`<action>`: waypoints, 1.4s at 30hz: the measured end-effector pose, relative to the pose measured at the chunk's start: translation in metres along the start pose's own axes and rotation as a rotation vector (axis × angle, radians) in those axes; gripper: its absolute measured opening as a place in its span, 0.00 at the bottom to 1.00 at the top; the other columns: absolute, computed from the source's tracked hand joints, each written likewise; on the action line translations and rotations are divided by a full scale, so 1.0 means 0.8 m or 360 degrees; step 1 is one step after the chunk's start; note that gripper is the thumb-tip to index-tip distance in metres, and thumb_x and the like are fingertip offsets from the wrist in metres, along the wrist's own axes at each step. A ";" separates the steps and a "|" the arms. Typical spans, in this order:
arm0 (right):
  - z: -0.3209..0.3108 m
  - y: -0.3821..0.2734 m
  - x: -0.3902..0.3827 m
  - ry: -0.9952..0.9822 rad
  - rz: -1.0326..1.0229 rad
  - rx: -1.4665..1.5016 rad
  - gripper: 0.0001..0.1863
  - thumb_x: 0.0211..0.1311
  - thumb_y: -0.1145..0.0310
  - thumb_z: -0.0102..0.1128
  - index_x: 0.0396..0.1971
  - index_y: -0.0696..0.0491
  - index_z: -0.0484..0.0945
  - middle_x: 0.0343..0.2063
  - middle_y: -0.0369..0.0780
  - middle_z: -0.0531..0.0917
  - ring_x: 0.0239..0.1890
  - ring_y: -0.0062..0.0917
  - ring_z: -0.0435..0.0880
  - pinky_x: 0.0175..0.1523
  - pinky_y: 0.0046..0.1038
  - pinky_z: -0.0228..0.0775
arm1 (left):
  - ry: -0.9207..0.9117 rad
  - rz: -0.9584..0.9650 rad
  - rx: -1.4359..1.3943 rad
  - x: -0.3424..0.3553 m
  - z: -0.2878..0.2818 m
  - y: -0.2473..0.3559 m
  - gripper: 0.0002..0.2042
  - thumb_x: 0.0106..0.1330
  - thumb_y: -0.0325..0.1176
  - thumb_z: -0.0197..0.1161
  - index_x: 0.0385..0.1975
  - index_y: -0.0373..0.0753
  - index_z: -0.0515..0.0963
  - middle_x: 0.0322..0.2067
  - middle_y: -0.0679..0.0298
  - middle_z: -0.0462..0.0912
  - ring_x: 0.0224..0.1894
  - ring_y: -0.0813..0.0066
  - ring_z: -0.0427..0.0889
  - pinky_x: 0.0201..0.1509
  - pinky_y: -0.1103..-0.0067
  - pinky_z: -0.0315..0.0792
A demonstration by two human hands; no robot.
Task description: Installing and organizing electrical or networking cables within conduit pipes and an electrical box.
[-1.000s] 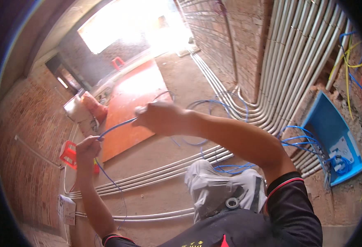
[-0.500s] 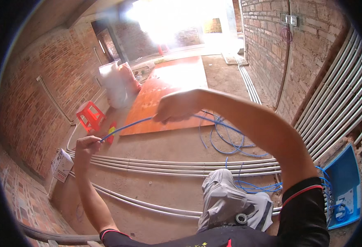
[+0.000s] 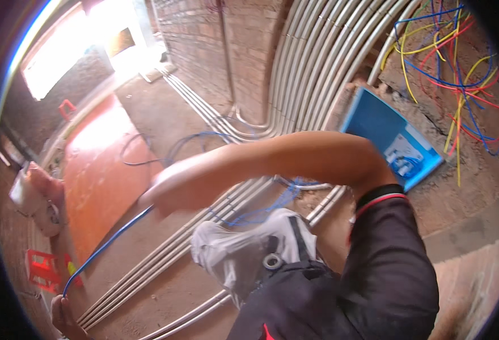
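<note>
The cable is blue and spans the two hands above the floor, running in a shallow curve from the right hand down and leftward to the left hand. The left hand is at the lower left rim of the view, its fingers grasping the cable near the tips. The right hand is blurred; its fingers close around the cable, but their exact placement cannot be told. Behind the cable, a reddish board lies on the floor, with a red stool near the left hand. Pale pipes cross the floor in parallel beneath the right forearm; a wider bank of conduits rises along the brick wall. Dark loops lie on the floor beyond the right forearm. A blue box stands at the right, below a tangle of red, yellow and blue wires. A roll of tape rests against the grey trousers at the waist.
</note>
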State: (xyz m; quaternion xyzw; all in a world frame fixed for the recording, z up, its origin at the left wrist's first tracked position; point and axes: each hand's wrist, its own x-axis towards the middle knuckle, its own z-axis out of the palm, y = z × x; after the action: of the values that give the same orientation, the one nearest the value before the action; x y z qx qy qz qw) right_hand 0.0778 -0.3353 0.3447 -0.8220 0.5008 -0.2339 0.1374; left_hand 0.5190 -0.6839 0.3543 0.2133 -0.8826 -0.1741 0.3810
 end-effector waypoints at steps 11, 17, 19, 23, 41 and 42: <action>0.024 -0.159 -0.692 0.0144 0.2667 -0.1403 0.12 0.68 0.63 0.60 0.31 0.56 0.79 0.34 0.55 0.83 0.42 0.54 0.82 0.48 0.47 0.75 | -0.0521 -0.0242 -0.0116 0.017 0.134 0.017 0.09 0.74 0.34 0.60 0.33 0.35 0.74 0.29 0.70 0.68 0.34 0.79 0.67 0.40 0.82 0.63; 0.123 -0.123 -0.758 0.0663 0.2928 -0.1043 0.24 0.70 0.54 0.60 0.21 0.59 0.78 0.24 0.58 0.80 0.34 0.57 0.82 0.38 0.48 0.71 | -0.0626 -0.0078 -0.0119 0.022 0.188 0.154 0.09 0.69 0.34 0.63 0.31 0.36 0.75 0.26 0.70 0.64 0.30 0.83 0.62 0.34 0.83 0.55; 0.135 -0.115 -0.760 0.0759 0.3135 -0.0659 0.24 0.69 0.51 0.60 0.23 0.59 0.81 0.27 0.57 0.83 0.37 0.53 0.84 0.43 0.46 0.73 | -0.0709 -0.0043 -0.0154 0.026 0.210 0.158 0.09 0.69 0.34 0.63 0.31 0.36 0.75 0.25 0.70 0.64 0.30 0.83 0.63 0.33 0.83 0.54; 0.128 -0.100 -0.704 0.1250 0.2472 -0.1598 0.26 0.70 0.53 0.61 0.22 0.61 0.79 0.30 0.52 0.76 0.37 0.49 0.77 0.46 0.46 0.68 | -0.0912 -0.0090 -0.0306 0.044 0.228 0.247 0.06 0.60 0.28 0.65 0.31 0.31 0.78 0.24 0.67 0.69 0.28 0.79 0.70 0.33 0.81 0.60; -0.135 -0.133 -0.268 0.0746 0.0939 -0.1228 0.15 0.74 0.66 0.53 0.51 0.60 0.79 0.38 0.46 0.86 0.42 0.28 0.86 0.45 0.30 0.76 | -0.1105 0.0447 -0.0570 0.143 0.305 0.482 0.10 0.63 0.31 0.70 0.41 0.36 0.85 0.24 0.67 0.82 0.26 0.82 0.76 0.30 0.80 0.69; -0.153 -0.140 -0.323 0.0743 0.0965 -0.1277 0.18 0.70 0.73 0.56 0.57 0.60 0.77 0.43 0.45 0.86 0.47 0.31 0.85 0.55 0.32 0.76 | -0.1274 0.0354 -0.0592 0.145 0.302 0.456 0.10 0.62 0.30 0.70 0.41 0.36 0.85 0.24 0.65 0.82 0.27 0.80 0.78 0.31 0.77 0.71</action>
State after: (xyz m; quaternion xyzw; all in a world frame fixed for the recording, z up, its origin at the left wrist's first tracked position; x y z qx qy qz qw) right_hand -0.0015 -0.0531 0.4368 -0.5551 0.7820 -0.1505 -0.2400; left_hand 0.1775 -0.3982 0.4384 -0.0389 -0.9317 -0.3566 0.0581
